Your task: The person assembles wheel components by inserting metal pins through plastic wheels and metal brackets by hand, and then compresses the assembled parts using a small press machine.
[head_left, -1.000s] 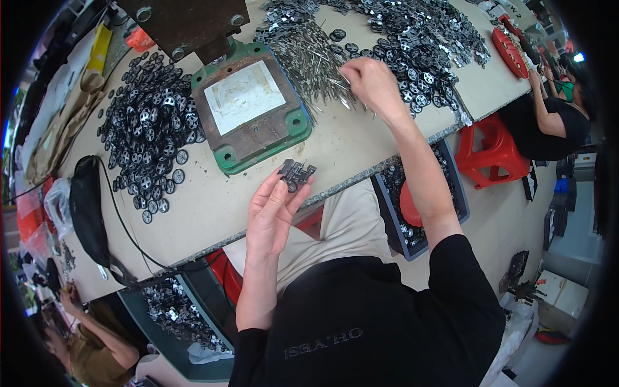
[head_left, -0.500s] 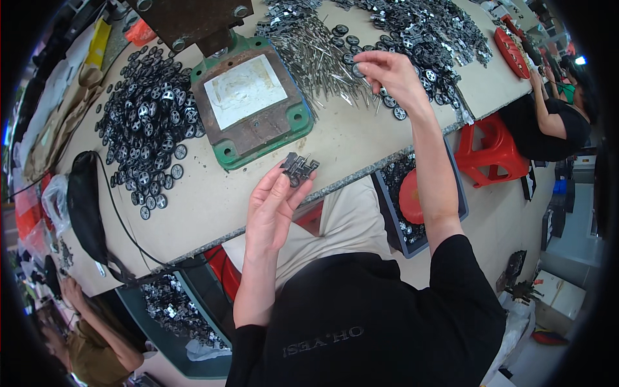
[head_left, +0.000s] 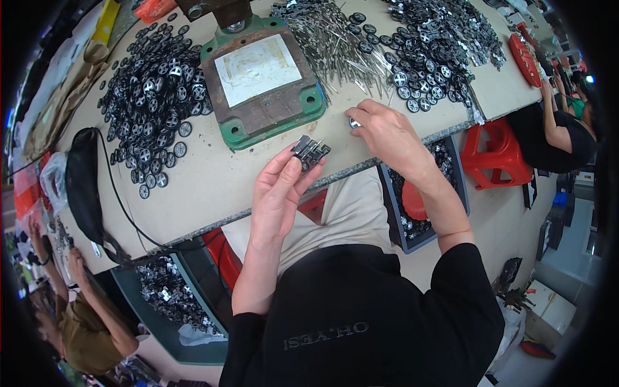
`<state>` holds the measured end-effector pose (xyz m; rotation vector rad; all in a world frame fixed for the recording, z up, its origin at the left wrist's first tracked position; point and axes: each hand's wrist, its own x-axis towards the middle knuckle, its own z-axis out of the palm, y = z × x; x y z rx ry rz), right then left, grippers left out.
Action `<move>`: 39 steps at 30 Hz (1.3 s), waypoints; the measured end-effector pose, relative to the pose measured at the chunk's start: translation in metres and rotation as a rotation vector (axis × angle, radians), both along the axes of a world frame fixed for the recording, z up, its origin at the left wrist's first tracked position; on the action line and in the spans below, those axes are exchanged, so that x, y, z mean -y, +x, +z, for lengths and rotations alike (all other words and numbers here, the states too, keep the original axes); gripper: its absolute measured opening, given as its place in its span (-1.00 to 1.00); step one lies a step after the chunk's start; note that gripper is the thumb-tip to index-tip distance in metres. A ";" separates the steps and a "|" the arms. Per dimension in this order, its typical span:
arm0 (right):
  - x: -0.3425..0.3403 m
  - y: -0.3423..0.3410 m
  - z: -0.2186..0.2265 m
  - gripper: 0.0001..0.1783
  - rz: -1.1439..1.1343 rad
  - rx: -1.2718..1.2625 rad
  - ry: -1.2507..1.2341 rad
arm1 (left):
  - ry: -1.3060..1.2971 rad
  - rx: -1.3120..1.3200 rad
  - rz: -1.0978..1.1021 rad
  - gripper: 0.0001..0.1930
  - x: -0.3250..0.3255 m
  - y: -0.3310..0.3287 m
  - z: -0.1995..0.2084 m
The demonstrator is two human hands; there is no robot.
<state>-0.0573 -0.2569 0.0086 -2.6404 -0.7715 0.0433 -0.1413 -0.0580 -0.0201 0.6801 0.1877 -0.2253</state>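
In my left hand (head_left: 280,187) is a small black toy car chassis (head_left: 309,152), pinched between thumb and fingers above the table's front edge. A thin metal pin sticks up from it. My right hand (head_left: 385,132) pinches a small black toy wheel (head_left: 354,122) with a silver face, a short way to the right of the chassis and apart from it. Beyond my right hand lie a pile of similar wheels (head_left: 425,80) and a heap of thin metal axles (head_left: 329,48).
A green press base (head_left: 271,131) with a white plate stands mid-table, a larger wheel pile (head_left: 151,97) to its left. More black parts (head_left: 445,22) lie at the back right. Below the edge are bins, one grey (head_left: 394,216), and a red stool (head_left: 493,155). Other people sit at both sides.
My right hand has come back from the right-hand wheels toward the chassis, carrying a wheel. My left hand still holds the chassis, slightly further right and up in the picture. The view has shifted slightly.
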 end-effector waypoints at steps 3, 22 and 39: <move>-0.005 0.001 0.004 -0.68 0.043 -0.043 0.339 | 0.027 -0.002 -0.010 -0.70 0.001 -0.002 -0.002; -0.013 -0.011 -0.007 -0.65 0.124 -0.923 1.117 | 0.080 -0.023 -0.015 -0.68 0.003 -0.004 -0.003; -0.014 -0.018 0.004 -0.80 -0.097 -0.738 0.744 | 0.555 0.153 0.123 -0.69 0.010 -0.008 -0.007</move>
